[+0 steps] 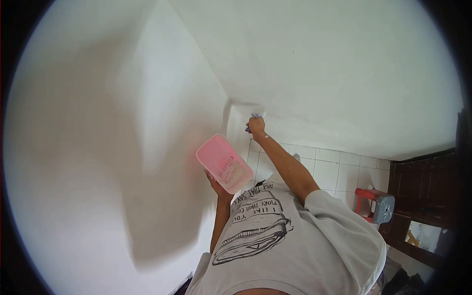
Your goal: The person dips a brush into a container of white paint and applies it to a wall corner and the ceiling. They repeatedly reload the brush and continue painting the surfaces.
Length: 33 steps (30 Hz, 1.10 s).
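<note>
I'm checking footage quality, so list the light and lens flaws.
Head view: black vignetting rounds the corners; wide-angle distortion bends outer lines; broad, soft shadows cross the left wall; a faint pink cast tints it beside the pink tub; the brush looks slightly soft.

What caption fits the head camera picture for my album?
At the pale wall: brush in the right hand, pink tub in the left hand.

Looks forward and down from the head, pretty close tbh, with shirt (300, 241) at 5 o'clock, right hand (255, 125) at 1, left hand (213, 183) at 7, stool (382, 207) farther out at 4.
</note>
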{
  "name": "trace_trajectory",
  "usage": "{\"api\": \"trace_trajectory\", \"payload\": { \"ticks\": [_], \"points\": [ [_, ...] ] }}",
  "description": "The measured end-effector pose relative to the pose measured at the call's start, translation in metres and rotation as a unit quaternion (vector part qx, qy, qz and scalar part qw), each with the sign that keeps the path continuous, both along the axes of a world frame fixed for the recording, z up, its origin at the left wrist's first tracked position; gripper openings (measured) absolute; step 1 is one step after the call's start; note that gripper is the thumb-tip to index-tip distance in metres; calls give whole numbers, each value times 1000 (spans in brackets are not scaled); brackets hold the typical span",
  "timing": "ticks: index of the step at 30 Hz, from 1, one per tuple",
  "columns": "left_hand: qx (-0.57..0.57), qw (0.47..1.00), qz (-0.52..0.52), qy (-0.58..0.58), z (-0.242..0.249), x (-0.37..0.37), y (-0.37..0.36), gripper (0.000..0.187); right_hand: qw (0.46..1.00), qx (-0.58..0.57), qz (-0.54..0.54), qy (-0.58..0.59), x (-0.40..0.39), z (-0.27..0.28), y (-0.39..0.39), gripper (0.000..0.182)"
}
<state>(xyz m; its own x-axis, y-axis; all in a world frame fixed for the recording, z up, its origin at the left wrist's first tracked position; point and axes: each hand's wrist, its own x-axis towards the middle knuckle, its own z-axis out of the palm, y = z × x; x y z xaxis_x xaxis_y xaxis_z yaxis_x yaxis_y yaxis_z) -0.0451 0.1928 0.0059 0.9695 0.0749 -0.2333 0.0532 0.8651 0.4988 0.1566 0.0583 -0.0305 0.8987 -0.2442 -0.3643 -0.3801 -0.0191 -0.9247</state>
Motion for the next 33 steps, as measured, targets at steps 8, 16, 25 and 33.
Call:
{"api": "trace_trajectory", "payload": {
  "ticks": [8,16,25,33],
  "points": [
    [-16,999,-28,3,8,1,3,63,913,99,10,-396,8,232,51,21],
    [-19,1000,-10,-2,1,-2,5,62,989,119,-83,-24,11,15,21,20],
    [25,999,-35,-17,14,0,12,60,922,48,-38,-382,24,254,50,23],
    [3,999,-51,-3,5,-1,23,62,992,86,-81,-39,39,27,45,21]
  ]
}}
